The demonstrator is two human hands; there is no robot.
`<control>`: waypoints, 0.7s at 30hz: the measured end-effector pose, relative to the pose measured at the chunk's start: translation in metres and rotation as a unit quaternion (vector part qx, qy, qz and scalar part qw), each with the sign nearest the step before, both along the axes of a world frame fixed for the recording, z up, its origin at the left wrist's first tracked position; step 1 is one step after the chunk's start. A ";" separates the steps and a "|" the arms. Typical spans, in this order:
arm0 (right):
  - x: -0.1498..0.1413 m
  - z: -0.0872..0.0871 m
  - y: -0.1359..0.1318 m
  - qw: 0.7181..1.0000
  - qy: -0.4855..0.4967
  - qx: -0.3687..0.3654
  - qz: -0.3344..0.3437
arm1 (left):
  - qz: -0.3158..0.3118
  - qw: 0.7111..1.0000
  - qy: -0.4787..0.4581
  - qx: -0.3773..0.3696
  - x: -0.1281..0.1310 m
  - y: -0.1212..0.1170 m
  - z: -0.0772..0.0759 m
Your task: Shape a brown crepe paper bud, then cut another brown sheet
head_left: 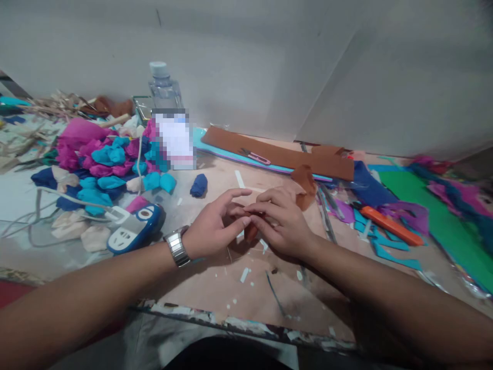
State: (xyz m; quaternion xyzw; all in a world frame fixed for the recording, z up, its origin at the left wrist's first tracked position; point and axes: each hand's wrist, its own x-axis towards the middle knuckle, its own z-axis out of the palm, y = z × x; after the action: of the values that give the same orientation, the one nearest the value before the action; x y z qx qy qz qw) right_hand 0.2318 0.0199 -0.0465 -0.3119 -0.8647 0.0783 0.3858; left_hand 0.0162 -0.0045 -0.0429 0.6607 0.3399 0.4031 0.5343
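My left hand [213, 224] and my right hand [287, 222] meet over the middle of the table. Between their fingertips is a small piece of brown crepe paper [252, 231], mostly hidden by the fingers. Both thumbs and fingers press on it, while the left index finger stretches out past it. A crumpled brown paper piece [306, 189] lies just beyond my right hand. Behind that, a long folded brown strip [285, 150] bears pink-handled thread snips [256, 156]. A small dark blue paper bundle [198, 186] sits beyond my left hand.
Pink, blue and cream paper bundles [110, 154] crowd the left, beside a blue-and-white power strip [134, 228] with cables. A blurred-out phone [175, 141] leans before a clear bottle [164, 87]. An orange utility knife [393, 226] and green sheets [435, 216] lie right.
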 end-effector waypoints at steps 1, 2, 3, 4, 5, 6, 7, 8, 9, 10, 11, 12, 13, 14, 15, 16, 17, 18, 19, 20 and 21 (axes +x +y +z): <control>0.000 0.000 0.000 1.000 0.005 -0.002 0.002 | -0.005 1.000 0.007 0.003 0.000 0.000 0.001; 0.000 0.000 0.001 1.000 0.009 -0.005 0.005 | -0.007 1.000 0.017 0.009 0.000 0.000 0.001; 0.001 0.000 0.001 1.000 0.011 -0.007 0.006 | -0.006 0.999 0.031 0.017 0.000 0.000 0.000; 0.001 0.001 0.001 1.000 0.012 -0.010 0.006 | -0.003 0.998 0.048 0.028 0.000 0.000 -0.001; 0.001 0.001 0.001 1.000 0.012 -0.014 0.006 | 0.002 0.997 0.071 0.040 0.000 0.000 -0.002; 0.001 0.001 0.002 1.000 0.012 -0.019 0.005 | 0.009 0.994 0.095 0.052 0.000 0.001 -0.003; 0.001 0.001 0.002 1.000 0.013 -0.023 0.005 | 0.016 0.990 0.121 0.064 -0.001 0.001 -0.005; 0.001 0.001 0.002 1.000 0.014 -0.027 0.005 | 0.022 0.986 0.146 0.073 -0.001 0.002 -0.006; 0.000 0.002 0.001 0.999 0.016 -0.031 0.004 | 0.027 0.982 0.167 0.080 -0.002 0.002 -0.007; 0.000 0.002 0.001 0.999 0.018 -0.035 0.003 | 0.031 0.979 0.183 0.084 -0.002 0.003 -0.007; 0.000 0.002 0.001 0.999 0.019 -0.036 0.000 | 0.034 0.976 0.197 0.087 -0.003 0.003 -0.007; 0.000 0.002 0.001 0.999 0.020 -0.036 -0.002 | 0.034 0.973 0.209 0.090 -0.003 0.003 -0.007; 0.000 0.002 0.002 0.999 0.019 -0.037 -0.006 | 0.032 0.971 0.216 0.093 -0.003 0.003 -0.006; 0.000 0.002 0.002 0.999 0.016 -0.036 -0.010 | 0.031 0.971 0.216 0.098 -0.003 0.003 -0.006; 0.000 0.002 0.002 0.999 0.012 -0.035 -0.015 | 0.032 0.972 0.208 0.104 -0.003 0.003 -0.005; 0.000 0.002 0.003 0.999 0.006 -0.035 -0.018 | 0.036 0.974 0.192 0.111 -0.003 0.003 -0.004; 0.000 0.002 0.003 0.999 -0.001 -0.034 -0.021 | 0.044 0.978 0.169 0.117 -0.003 0.003 -0.004; 0.000 0.001 0.003 0.999 -0.008 -0.035 -0.022 | 0.053 0.981 0.142 0.122 -0.003 0.004 -0.004; 0.000 0.001 0.003 0.999 -0.015 -0.034 -0.022 | 0.063 0.983 0.116 0.126 -0.003 0.004 -0.004; 0.000 0.001 0.002 0.999 -0.020 -0.034 -0.020 | 0.069 0.985 0.094 0.128 -0.003 0.004 -0.004; 0.000 0.001 0.002 0.999 -0.025 -0.034 -0.017 | 0.072 0.986 0.076 0.128 -0.004 0.004 -0.005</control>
State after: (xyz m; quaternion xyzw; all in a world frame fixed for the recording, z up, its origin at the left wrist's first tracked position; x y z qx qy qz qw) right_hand 0.2315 0.0220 -0.0450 -0.3413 -0.8654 0.0930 0.3549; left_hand 0.0127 -0.0002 -0.0475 0.7260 0.3715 0.4295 0.3879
